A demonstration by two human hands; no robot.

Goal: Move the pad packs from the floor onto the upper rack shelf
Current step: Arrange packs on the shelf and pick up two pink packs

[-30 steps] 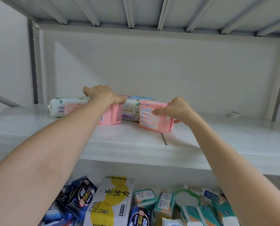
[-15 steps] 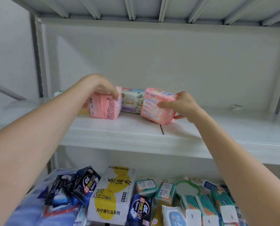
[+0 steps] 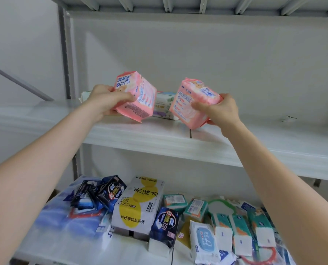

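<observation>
My left hand grips a pink pad pack, tilted and lifted just above the white upper shelf. My right hand grips a second pink pad pack, also tilted and raised off the shelf. Between and behind them a white pack with green and purple print lies on the shelf. Another white pack shows partly behind my left wrist.
The lower shelf holds several dark blue pad packs, a white and yellow box, a white wipes pack and several green tissue packs. A grey rack post stands at the left. A small scrap lies at the shelf's right.
Both pink packs stood on the upper shelf under my hands; now both are lifted off it, tilted and drawn toward me. The view has tipped downward.
</observation>
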